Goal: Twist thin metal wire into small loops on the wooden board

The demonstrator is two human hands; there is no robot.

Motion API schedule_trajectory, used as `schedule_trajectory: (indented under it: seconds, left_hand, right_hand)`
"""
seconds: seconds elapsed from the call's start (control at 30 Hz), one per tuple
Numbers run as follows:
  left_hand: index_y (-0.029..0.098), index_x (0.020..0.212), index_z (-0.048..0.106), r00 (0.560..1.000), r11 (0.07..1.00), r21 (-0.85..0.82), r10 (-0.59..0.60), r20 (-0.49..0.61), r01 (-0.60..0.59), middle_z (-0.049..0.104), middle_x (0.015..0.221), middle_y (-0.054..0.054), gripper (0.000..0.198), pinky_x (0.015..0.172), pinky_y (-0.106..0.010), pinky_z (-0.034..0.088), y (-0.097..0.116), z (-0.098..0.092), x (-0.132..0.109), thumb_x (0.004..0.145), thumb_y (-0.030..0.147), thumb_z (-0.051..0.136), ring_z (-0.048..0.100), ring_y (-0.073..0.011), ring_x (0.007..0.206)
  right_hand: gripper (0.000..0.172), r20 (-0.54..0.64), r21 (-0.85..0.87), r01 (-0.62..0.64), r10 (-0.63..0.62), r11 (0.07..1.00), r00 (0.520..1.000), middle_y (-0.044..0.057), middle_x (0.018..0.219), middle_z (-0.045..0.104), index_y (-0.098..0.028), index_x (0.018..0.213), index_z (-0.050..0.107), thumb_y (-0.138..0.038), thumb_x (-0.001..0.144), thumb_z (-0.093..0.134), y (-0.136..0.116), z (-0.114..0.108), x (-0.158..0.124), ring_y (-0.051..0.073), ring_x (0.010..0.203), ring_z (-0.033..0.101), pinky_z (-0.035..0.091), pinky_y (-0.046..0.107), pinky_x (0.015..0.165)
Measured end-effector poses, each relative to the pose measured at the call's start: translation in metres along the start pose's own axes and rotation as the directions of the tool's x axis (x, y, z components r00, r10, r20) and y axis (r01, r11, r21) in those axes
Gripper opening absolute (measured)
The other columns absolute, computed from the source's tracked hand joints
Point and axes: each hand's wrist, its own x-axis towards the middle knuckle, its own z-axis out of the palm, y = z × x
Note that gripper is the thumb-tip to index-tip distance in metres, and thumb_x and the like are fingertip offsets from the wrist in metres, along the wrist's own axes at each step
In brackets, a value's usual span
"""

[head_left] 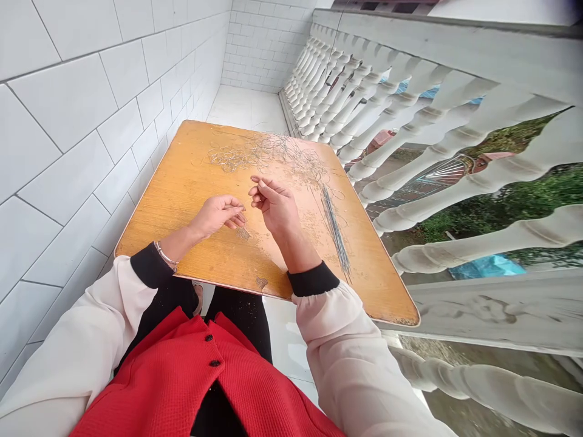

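My left hand (219, 216) is over the near half of the wooden table (155, 224), its thumb and fingertips pressed together. Close beside it, slightly higher, my right hand (277, 205) makes a pinch with curled fingers. Anything between the fingertips of either hand is too thin to make out. Beyond the hands lies a pile of bent wire loops (232, 158), running into a loose tangle of thin wire (291, 150). To the right of my right hand rests a bundle of straight grey wires (336, 233).
A white tiled wall (82, 121) runs along the left. On the right stands a white balustrade (437, 152) close to the table's edge. Dark crumbs are scattered over the tabletop, with a small brown patch (261, 283) near its front edge.
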Motion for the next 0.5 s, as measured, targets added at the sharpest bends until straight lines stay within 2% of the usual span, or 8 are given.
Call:
schedule_trajectory:
  seconds: [0.2, 0.3, 0.5]
  left_hand:
    - [0.011, 0.08, 0.062, 0.999, 1.0, 0.018, -0.023, 0.04, 0.023, 0.071, 0.069, -0.003, 0.015, 0.055, -0.018, 0.047, 0.0038, -0.0017, -0.0042, 0.09, 0.023, 0.066, 0.068, -0.0095, 0.061]
    - [0.011, 0.079, 0.063, 0.997, 0.999, 0.023, -0.047, 0.066, 0.046, 0.07, 0.066, -0.003, 0.015, 0.054, -0.018, 0.047, 0.0033, -0.0014, -0.0048, 0.09, 0.021, 0.067, 0.067, -0.0096, 0.057]
    - [0.01, 0.076, 0.063, 0.996, 0.996, -0.046, -0.077, 0.043, 0.079, 0.07, 0.063, -0.004, 0.017, 0.057, -0.02, 0.05, 0.0015, 0.0023, -0.0041, 0.092, 0.016, 0.062, 0.067, -0.0097, 0.055]
  right_hand:
    - [0.031, -0.018, -0.064, 0.06, -0.061, 0.996, 0.998, -0.001, 0.075, 0.069, -0.023, 0.102, 0.07, -0.049, 0.086, 0.065, 0.0044, -0.0016, -0.0017, 0.008, 0.057, 0.058, 0.051, 0.024, 0.06]
    - [0.029, -0.041, -0.085, 0.08, -0.084, 0.993, 0.996, -0.001, 0.073, 0.069, -0.023, 0.101, 0.07, -0.047, 0.088, 0.064, 0.0056, -0.0021, -0.0015, 0.009, 0.057, 0.059, 0.051, 0.025, 0.059]
    - [0.028, -0.052, -0.089, 0.072, -0.077, 0.993, 0.996, -0.001, 0.067, 0.067, -0.02, 0.1, 0.072, -0.044, 0.087, 0.064, 0.0051, 0.0011, -0.0046, 0.009, 0.053, 0.058, 0.051, 0.024, 0.056]
